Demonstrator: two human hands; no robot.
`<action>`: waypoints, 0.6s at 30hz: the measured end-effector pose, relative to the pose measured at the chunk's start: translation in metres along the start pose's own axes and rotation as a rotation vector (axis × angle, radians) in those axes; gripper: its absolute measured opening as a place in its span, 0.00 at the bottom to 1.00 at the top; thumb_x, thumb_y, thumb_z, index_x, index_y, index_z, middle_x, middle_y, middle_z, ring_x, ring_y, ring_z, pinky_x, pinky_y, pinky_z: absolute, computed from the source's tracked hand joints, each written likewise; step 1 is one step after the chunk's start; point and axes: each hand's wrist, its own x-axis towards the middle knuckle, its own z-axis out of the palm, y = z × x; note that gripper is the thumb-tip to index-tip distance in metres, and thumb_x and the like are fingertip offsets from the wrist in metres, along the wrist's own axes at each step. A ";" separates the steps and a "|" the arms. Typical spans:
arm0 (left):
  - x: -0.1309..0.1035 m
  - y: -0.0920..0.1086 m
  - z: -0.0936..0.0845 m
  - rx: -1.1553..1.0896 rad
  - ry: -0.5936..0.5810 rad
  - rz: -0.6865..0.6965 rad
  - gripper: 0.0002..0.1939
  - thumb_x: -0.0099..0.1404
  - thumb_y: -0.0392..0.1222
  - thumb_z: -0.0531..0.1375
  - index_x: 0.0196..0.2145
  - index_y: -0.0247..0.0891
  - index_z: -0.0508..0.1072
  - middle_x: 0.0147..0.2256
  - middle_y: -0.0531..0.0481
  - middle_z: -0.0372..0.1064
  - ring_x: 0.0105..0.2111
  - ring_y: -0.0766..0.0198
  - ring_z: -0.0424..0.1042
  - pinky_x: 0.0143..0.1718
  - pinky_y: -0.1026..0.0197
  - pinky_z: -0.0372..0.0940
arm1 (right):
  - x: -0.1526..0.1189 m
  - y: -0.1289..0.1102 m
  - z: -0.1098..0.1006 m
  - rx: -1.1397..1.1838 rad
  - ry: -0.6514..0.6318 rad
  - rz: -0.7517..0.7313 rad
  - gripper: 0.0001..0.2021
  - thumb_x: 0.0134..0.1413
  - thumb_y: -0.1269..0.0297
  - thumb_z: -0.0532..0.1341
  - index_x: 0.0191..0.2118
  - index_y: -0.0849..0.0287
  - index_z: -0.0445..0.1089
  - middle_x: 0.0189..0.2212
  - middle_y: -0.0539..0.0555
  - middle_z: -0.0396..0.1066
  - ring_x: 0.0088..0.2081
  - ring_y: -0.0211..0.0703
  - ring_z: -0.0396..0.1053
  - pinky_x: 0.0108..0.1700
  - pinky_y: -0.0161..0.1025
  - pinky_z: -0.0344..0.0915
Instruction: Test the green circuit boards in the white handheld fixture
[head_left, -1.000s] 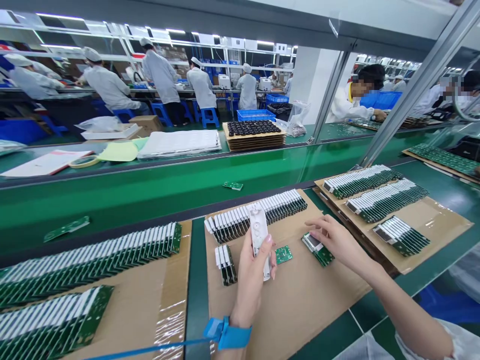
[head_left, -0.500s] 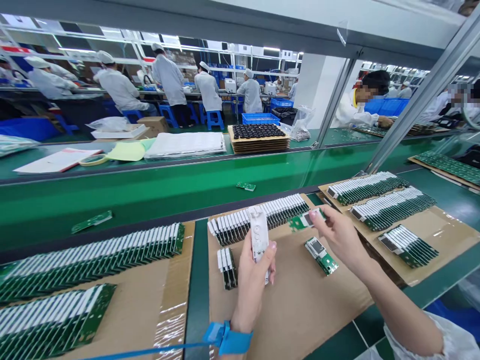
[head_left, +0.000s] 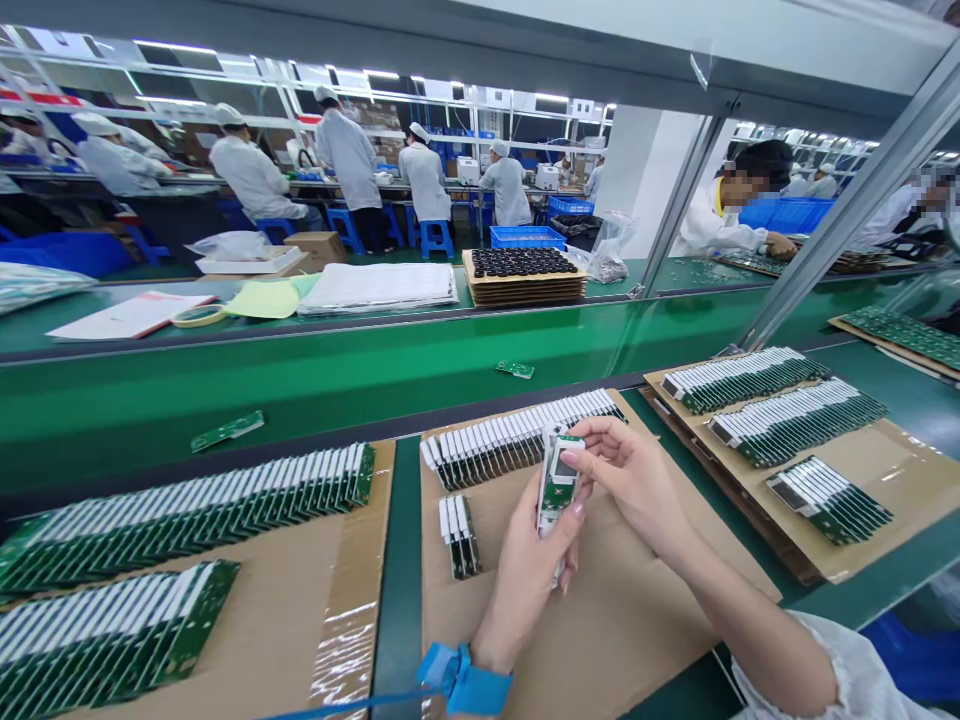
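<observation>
White casing: The white casing (head_left: 551, 522) is above the middle cardboard (head_left: 600, 620); one visible, in the left hand (head_left: 529, 560), whose fingers wrap around its sides.
Green board: The held green board (head_left: 559, 490) lies over the casing's face, above the middle cardboard; one. The fingers of the right hand (head_left: 630, 485) pinch its upper end.
Change: Half a second ago this board was out to the casing's right; now the two meet, so both hands work on one pair. Whether the board is fully seated cannot be told.
Short group: Three upright boards (head_left: 460, 540), on the middle cardboard's left part.
Back row: One long row (head_left: 510, 440) along the middle cardboard's far edge, too dense to count.
Green strip: Two loose boards, one (head_left: 515, 369) beyond the middle cardboard, the other (head_left: 227, 431) beyond and to its left.
Left cardboard: Two rows on the left cardboard (head_left: 285, 620), left of the middle cardboard on the counter (head_left: 405, 560).
Right cardboard: Three groups on the right cardboard (head_left: 900, 480), right of the middle cardboard.
</observation>
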 end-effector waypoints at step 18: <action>-0.007 -0.001 0.002 -0.146 -0.039 0.014 0.16 0.69 0.51 0.52 0.51 0.44 0.61 0.29 0.55 0.58 0.16 0.74 0.55 0.11 0.73 0.50 | -0.013 0.016 -0.018 -0.524 -0.058 -0.324 0.21 0.54 0.56 0.63 0.55 0.45 0.65 0.52 0.54 0.59 0.43 0.43 0.65 0.41 0.41 0.68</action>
